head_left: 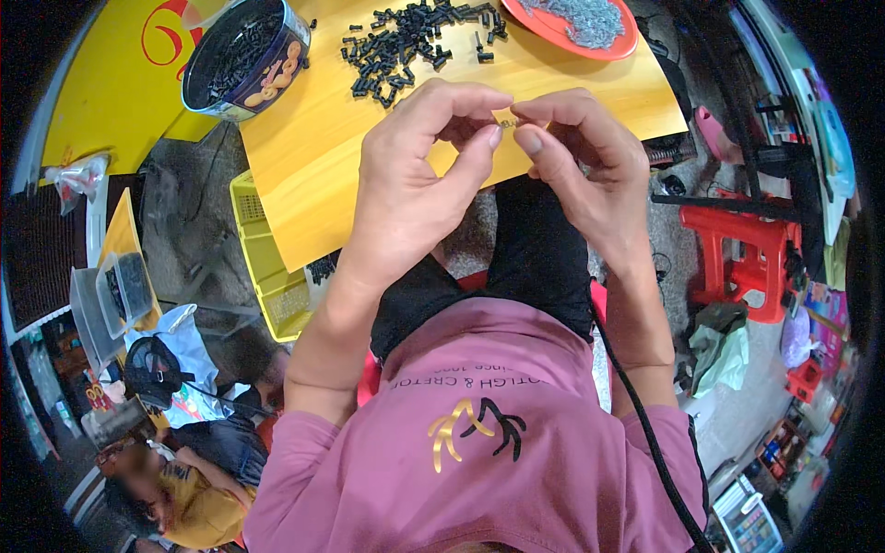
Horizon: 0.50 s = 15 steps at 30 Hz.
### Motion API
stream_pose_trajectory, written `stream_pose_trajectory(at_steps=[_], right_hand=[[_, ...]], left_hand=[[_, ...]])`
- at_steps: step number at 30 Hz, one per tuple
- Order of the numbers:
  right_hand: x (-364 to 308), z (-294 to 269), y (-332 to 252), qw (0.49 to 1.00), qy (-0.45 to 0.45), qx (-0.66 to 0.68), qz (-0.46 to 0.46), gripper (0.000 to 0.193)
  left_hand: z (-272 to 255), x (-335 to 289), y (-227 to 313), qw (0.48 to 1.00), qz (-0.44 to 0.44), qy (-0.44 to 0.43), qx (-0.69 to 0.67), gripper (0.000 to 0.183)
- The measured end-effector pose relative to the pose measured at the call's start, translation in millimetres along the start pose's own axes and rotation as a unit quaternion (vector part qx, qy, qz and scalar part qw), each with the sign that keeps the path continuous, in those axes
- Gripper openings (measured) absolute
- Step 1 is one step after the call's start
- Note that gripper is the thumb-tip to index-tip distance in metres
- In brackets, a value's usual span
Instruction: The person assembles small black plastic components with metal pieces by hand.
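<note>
My left hand [415,161] and my right hand [601,166] meet over the near edge of the yellow wooden table [304,166]. A tiny metal coil, apparently a spring [507,123], is pinched between their thumbs and forefingers. Its ends are hidden by the fingertips. Beyond the hands lies a loose pile of small black plastic parts [396,57]. One black piece [483,53] stands apart at the pile's right side, with a thin pin sticking up. At the far right, a red plate [623,44] bears a heap of fine silvery metal pieces [590,20].
A round tin [277,85] with black parts inside stands at the far left. Below the table's left edge sits a yellow-green plastic crate [263,267]. A red stool [737,249] stands on the right. Another person [198,498] is at the lower left. A black cable [636,396] runs down my right side.
</note>
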State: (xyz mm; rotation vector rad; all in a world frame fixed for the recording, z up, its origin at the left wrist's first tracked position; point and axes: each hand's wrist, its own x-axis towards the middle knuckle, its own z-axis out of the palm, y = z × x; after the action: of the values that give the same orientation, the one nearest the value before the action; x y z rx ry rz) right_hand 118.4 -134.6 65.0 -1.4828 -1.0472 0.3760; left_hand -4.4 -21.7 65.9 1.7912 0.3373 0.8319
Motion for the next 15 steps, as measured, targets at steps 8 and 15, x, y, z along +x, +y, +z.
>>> stream_pose_trajectory(at_steps=[8,15], right_hand=[[-0.9,-4.7,3.2,0.996,-0.052,-0.053,-0.046,0.011],[-9.4,1.2,-7.3,0.99,-0.025,0.117,0.069,0.007]], left_hand=[[-1.7,-3.0,1.2,0.999,0.031,-0.002,0.026,0.026],[-2.3,-6.4,5.8,0.989,-0.006,-0.012,-0.146,0.029]])
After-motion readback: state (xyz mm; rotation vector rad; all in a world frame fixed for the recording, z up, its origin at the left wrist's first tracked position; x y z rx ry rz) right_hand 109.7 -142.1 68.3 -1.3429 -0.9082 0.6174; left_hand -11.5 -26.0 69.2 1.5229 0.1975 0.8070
